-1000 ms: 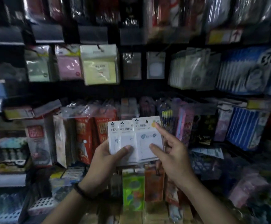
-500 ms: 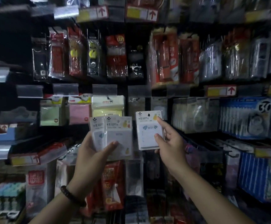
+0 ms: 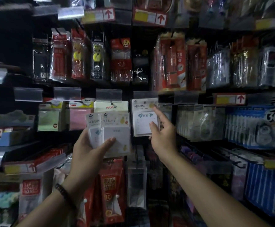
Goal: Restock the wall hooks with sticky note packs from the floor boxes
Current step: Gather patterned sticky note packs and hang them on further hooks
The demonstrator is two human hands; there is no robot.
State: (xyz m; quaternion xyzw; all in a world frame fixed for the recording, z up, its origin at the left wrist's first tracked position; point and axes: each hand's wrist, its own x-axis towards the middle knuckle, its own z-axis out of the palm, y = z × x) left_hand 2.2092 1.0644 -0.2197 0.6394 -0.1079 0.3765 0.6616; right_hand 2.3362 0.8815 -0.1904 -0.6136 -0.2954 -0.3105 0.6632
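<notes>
My left hand [image 3: 90, 151] grips a small stack of white sticky note packs [image 3: 112, 128], thumb across the front one, held just below the pale yellow hanging packs. My right hand [image 3: 162, 133] pinches a single white sticky note pack [image 3: 144, 119] by its right edge, index finger up near its top corner. That pack sits raised against the wall right under a clear price holder [image 3: 145, 95]; its hook is hidden behind the pack.
Green [image 3: 49, 119], pink [image 3: 79, 117] and pale yellow note packs [image 3: 111, 106] hang to the left. Pen refill packs [image 3: 121, 60] fill the row above. Tape dispensers [image 3: 200, 122] and blue packs [image 3: 254, 126] hang on the right. Red packets [image 3: 110, 189] hang below.
The view has tilted up the wall. My right hand has lifted one pack off the stack and carried it up and right to the wall. My left hand has risen a little with the rest.
</notes>
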